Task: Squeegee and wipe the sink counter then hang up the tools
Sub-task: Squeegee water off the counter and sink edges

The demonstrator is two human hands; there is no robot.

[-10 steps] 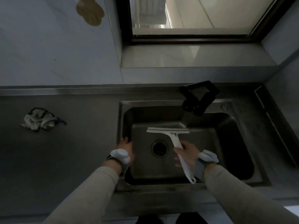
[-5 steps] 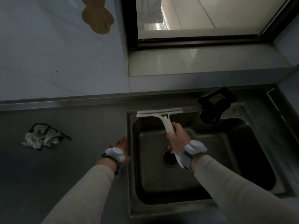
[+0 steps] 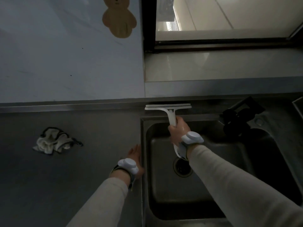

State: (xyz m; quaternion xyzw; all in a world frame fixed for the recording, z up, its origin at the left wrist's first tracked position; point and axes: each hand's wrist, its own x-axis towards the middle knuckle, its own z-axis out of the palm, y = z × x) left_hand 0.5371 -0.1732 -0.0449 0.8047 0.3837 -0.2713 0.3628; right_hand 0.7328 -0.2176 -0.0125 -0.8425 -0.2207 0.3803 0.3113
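Seemingly counter-touching, squeegee (image 3: 168, 108) blade beyond grip.

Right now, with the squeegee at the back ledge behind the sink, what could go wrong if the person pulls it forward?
1. The squeegee blade sits on the narrow strip behind the sink; pulled forward, it may drop off the edge and skip water.
2. The black faucet stands close on the right; a sideways stroke could hit it.
3. The left hand rests at the sink rim, where pushed water may reach it.

Home kitchen: steel sink (image 3: 213, 202) w/ black tap (image 3: 237, 118) lower right, counter (image 3: 49, 177) at left, window (image 3: 221, 18) top right.
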